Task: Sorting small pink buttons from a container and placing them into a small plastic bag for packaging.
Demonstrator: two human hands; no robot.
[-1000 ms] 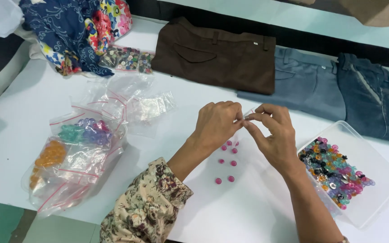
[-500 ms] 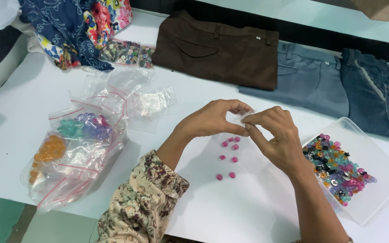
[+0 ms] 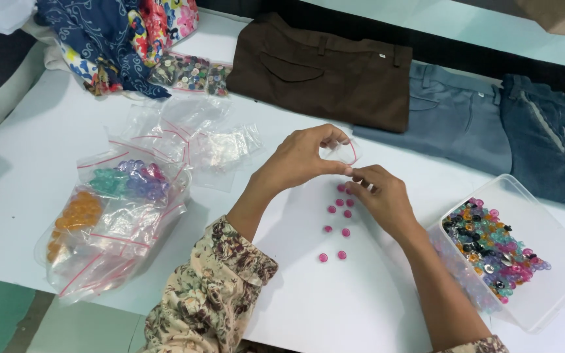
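Fingers of left hand (image 3: 299,160) pinch small clear bag (image 3: 341,152); right hand (image 3: 380,199) touches pink buttons (image 3: 337,219).

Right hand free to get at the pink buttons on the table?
Probably yes. The right hand hangs just above the pink buttons, nothing lying between them, though its fingers meet the left hand at a small clear bag.

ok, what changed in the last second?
The right hand dropped from the small clear bag toward the pink buttons on the table. The left hand keeps the bag pinched. Buttons, bags and clear box unmoved.
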